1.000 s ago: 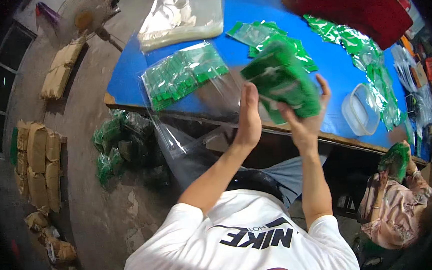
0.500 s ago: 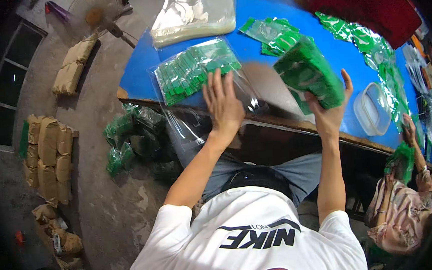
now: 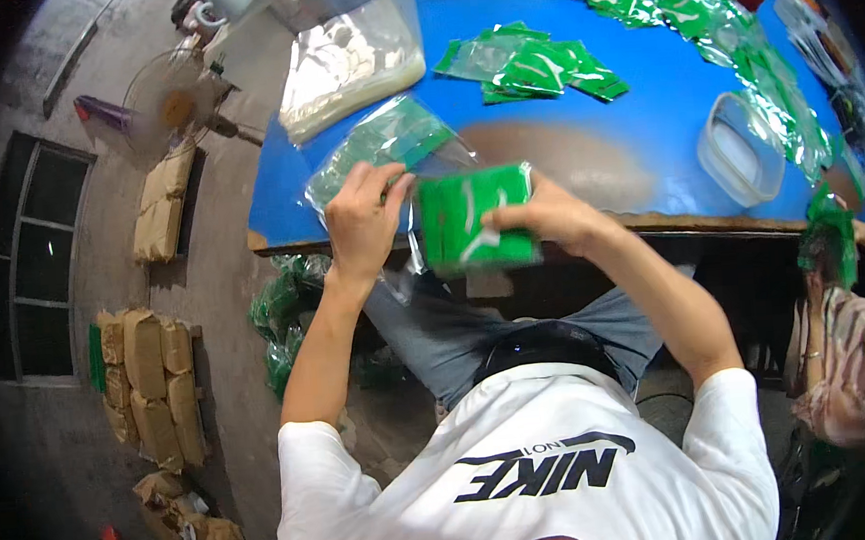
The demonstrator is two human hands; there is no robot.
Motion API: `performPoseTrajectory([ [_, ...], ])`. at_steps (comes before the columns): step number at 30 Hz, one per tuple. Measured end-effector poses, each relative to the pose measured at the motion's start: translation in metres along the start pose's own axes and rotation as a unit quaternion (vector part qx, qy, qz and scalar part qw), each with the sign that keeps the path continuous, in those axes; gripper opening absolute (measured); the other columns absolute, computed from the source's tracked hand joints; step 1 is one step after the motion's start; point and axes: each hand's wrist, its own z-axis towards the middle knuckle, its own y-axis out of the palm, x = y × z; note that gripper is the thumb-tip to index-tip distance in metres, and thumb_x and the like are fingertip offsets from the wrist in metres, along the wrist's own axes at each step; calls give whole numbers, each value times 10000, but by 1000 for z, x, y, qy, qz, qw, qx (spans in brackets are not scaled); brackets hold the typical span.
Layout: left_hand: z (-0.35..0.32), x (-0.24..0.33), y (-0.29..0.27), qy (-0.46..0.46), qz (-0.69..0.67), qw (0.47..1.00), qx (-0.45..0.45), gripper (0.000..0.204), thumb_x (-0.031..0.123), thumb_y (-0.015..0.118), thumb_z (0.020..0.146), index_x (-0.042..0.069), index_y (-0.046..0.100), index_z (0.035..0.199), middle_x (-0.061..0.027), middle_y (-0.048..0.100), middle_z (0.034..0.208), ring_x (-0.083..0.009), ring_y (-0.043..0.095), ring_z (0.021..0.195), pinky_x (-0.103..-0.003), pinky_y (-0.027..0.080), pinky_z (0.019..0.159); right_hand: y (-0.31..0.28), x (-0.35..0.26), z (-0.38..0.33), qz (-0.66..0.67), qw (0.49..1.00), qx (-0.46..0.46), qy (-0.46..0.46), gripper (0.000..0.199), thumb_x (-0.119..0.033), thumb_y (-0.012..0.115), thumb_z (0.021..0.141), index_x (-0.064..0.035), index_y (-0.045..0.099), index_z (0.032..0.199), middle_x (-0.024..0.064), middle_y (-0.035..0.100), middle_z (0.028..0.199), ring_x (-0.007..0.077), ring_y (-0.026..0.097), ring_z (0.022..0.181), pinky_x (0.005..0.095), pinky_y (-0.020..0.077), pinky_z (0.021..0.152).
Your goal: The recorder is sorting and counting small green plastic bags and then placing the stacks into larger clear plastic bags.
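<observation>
the right grip [image 3: 554, 211] is clamped on one stack of green packets [image 3: 469, 219] at the near edge of the surface [image 3: 667, 103], thumb across its face, probably to hold it square; the left grip [image 3: 361, 220], closed it seems on one clear bag [image 3: 335, 166] at the stack's 10 o'clock, likely steadies it; one heap of packets [image 3: 539, 67] lies at 1 o'clock, one long row [image 3: 732, 38] at 2, both too overlapped to count singly; one clear tub [image 3: 740, 153] sits at 3.

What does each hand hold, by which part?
Right hand: green packets, by their right side. Left hand: at the clear bag; hold cannot be told.
</observation>
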Motion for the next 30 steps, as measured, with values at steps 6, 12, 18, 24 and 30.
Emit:
performPoseTrajectory([
  [6, 25, 28, 41, 32, -6, 999, -19, 139, 141, 765, 813, 35, 732, 896, -126, 642, 791, -278, 632, 665, -370, 495, 633, -45, -33, -6, -41, 993, 107, -24, 464, -131, 796, 765, 1, 605, 1166, 92, 694, 1039, 159, 662, 909, 337, 536, 852],
  [12, 37, 30, 63, -32, -106, 992, -61, 147, 152, 766, 804, 15, 740, 852, -124, 617, 705, -235, 598, 616, -351, 475, 596, -76, -88, -53, -127, 979, -112, 118, 520, -190, 780, 784, 1, 589, 1228, 93, 695, 1086, 179, 664, 942, 321, 533, 871],
  [18, 45, 44, 61, -32, -101, 993, -50, 135, 140, 763, 807, 20, 742, 863, -97, 592, 668, -187, 555, 578, -338, 452, 571, -89, -84, -6, -135, 920, -263, 256, 496, -251, 759, 819, -9, 610, 1225, 131, 697, 1153, 187, 679, 1007, 346, 536, 932],
  [24, 45, 42, 61, 10, -44, 999, 0, 98, 130, 734, 820, 36, 727, 848, -131, 630, 756, -271, 635, 668, -390, 490, 621, -45, -60, 20, -23, 983, 11, 181, 416, -302, 737, 852, -58, 635, 1172, 74, 710, 1093, 188, 705, 949, 359, 581, 818],
  [30, 42, 65, 75, 11, -40, 999, -3, 152, 164, 747, 811, 52, 711, 908, -135, 649, 888, -341, 650, 781, -433, 514, 693, -8, 19, 74, 52, 987, 55, 144, 280, -303, 612, 947, -121, 604, 1161, 42, 643, 1006, 180, 627, 962, 445, 526, 789],
])
